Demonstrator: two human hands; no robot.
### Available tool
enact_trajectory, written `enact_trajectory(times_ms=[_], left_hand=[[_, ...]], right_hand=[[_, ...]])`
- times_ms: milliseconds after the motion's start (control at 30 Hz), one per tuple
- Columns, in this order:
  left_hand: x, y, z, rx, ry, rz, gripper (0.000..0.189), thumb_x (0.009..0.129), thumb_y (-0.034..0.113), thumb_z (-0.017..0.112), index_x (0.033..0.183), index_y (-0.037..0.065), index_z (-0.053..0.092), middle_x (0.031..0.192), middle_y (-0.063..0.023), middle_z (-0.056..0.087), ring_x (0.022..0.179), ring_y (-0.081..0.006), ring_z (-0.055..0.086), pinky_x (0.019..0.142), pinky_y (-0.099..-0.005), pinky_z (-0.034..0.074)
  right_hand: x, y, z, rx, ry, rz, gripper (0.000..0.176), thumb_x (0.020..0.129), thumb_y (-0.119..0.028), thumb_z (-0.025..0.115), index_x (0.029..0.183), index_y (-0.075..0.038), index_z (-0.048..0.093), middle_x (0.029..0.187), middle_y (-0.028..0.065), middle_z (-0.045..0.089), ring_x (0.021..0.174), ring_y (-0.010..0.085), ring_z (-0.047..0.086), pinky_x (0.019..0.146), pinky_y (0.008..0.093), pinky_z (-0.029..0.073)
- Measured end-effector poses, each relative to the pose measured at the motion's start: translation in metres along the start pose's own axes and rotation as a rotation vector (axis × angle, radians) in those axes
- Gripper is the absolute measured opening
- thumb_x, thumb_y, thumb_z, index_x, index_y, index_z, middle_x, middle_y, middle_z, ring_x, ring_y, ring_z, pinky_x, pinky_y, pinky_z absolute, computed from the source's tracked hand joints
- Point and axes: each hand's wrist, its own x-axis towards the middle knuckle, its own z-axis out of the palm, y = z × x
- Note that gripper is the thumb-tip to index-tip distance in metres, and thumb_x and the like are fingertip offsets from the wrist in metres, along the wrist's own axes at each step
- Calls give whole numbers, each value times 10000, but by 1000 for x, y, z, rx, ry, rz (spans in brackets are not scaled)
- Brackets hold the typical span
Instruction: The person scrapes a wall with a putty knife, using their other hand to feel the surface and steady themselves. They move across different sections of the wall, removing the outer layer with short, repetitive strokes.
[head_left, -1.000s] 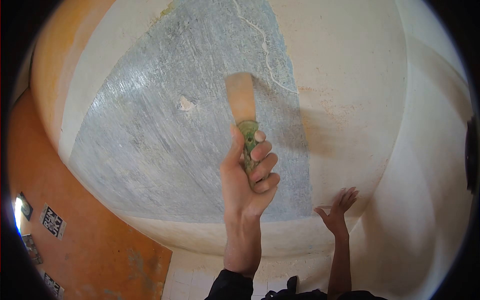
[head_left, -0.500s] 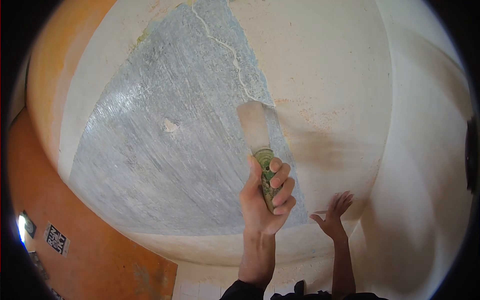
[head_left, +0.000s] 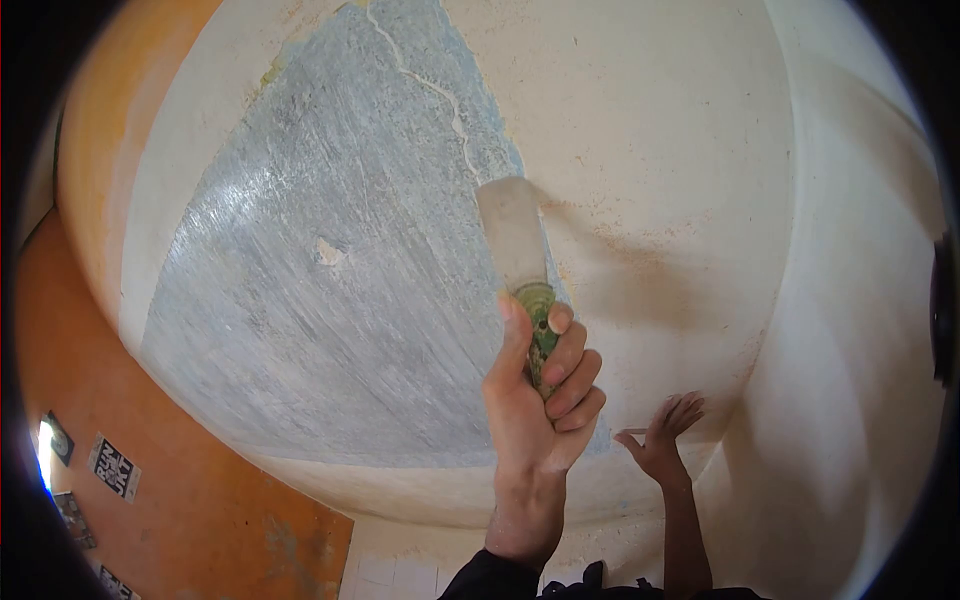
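My left hand (head_left: pixel 540 425) is wrapped around the worn green handle of a putty knife (head_left: pixel 513 230), palm side towards me. Its wide metal blade points up and lies over the right edge of a grey-blue scraped patch (head_left: pixel 350 330) on a curved surface. A jagged pale crack (head_left: pixel 445 95) runs down the patch and ends at the blade's top edge. Lower right, my right hand (head_left: pixel 662 438) has its fingers stretched out against the cream surface, thumb pointing left. A thin pale strip shows beside that thumb; I cannot make out what it is.
Cream paint (head_left: pixel 650 120) borders the patch on the right, with reddish specks and the shadow of the hand and knife. A small chipped spot (head_left: pixel 330 252) marks the patch. At lower left, an orange wall (head_left: pixel 200 450) bears a black-and-white sticker (head_left: pixel 114 468).
The putty knife and my left hand have moved slightly up and to the right across the patch's edge. My right hand stays in nearly the same place. The view has shifted a little.
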Motion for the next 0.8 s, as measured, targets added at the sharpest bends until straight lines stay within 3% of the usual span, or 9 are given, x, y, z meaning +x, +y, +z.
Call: enact_trajectory(times_ms=[233, 800], left_hand=[[3, -17, 13, 82, 118, 118, 433, 1059, 490, 399, 980, 88, 538, 634, 52, 382, 426, -25, 240, 327, -188, 171], [22, -21, 40, 54, 95, 217, 381, 1063, 459, 422, 952, 106, 512, 636, 65, 382, 445, -21, 280, 337, -177, 208]], right_hand=[[0, -3, -7, 68, -88, 79, 1207, 878, -571, 670, 1514, 53, -145, 1464, 470, -267, 1355, 646, -270, 1002, 793, -136], [-3, 2, -15, 79, -130, 4, 1220, 876, -582, 664, 1526, 10, -181, 1493, 432, -272, 1373, 605, -291, 1036, 752, -158]])
